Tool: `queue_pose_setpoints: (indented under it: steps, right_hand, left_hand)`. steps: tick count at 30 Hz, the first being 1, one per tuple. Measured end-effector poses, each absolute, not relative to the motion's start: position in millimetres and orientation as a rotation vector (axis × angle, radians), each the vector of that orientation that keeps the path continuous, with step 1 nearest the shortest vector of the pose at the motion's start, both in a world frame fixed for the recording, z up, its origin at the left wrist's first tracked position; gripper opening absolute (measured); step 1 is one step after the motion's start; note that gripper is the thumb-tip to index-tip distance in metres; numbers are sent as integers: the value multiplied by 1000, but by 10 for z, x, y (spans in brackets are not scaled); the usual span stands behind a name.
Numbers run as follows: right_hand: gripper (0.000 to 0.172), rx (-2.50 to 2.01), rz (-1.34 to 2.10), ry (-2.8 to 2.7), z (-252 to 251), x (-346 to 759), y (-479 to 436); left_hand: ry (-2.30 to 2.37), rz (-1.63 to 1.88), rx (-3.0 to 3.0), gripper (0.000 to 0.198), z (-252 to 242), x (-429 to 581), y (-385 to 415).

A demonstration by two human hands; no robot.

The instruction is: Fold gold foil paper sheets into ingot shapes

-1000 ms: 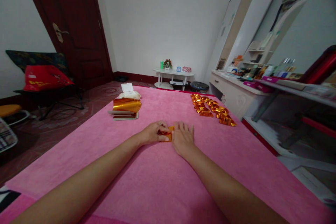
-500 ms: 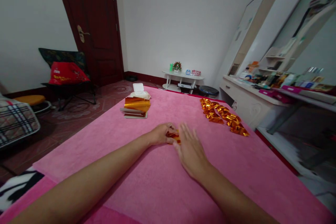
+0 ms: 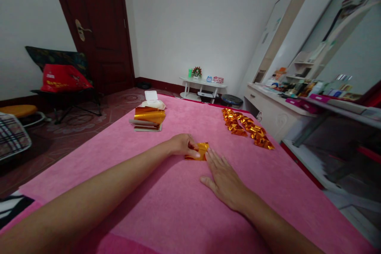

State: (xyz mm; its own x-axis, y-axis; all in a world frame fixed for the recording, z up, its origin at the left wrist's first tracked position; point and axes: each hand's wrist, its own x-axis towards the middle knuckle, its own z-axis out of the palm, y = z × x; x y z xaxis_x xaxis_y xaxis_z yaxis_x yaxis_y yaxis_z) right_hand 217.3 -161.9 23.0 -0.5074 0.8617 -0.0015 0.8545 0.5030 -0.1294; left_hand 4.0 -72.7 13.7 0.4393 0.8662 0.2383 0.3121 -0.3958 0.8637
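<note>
A small sheet of shiny gold foil paper (image 3: 203,150) lies on the pink cloth in the middle. My left hand (image 3: 183,145) is closed on its left part, thumb in front and fingers curled behind. My right hand (image 3: 222,175) lies flat with fingers stretched out, its fingertips at the sheet's right edge and its thumb apart on the cloth. To the far left sits a stack of gold foil sheets (image 3: 150,116) with grey-white sheets under it. Crumpled, folded gold foil pieces (image 3: 247,125) lie in rows at the far right.
The pink cloth (image 3: 166,206) covers the surface under my hands. A white open box (image 3: 151,95) stands behind the stack. Beyond are a low white table (image 3: 202,83), a round dark stool (image 3: 232,100), a dressing table (image 3: 274,111) and a chair with a red bag (image 3: 64,78).
My right hand has moved off the foil paper to its right edge, so more of the sheet shows. The view has shifted slightly to the right.
</note>
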Motion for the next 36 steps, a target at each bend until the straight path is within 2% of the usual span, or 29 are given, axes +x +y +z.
queue_pose_setpoints:
  steps: [3,7,13,18,24,30,33,36]
  right_hand:
    - [74,-1500,151,-2661,187,2169,-1622]
    - [70,-1452,97,-2669,180,2207,-1591]
    - [39,-1478,-103,-2707,319,2059,-1417]
    - [34,-1538,-258,-2887,447,1838,-1356]
    - [32,-1352,-212,-2845,398,2082,-1123]
    - [46,-1321,-110,-2558,258,2265,-1017]
    - [52,-1237,134,-2434,227,2056,-1360]
    - [80,-1169,479,-2550,200,1875,-1658]
  left_hand:
    - [1083,730,2108,30,116,83,-692]
    - [874,523,2225,46,130,-81,-685]
    - [771,351,2312,52,253,-266,-681]
    - [742,422,2228,50,242,-280,-658]
    - [721,661,2398,44,219,-216,-900]
    - [883,679,2751,32,270,-26,-1346]
    - [929,648,2829,31,254,10,-1425]
    - [943,604,2841,25,224,14,-1429]
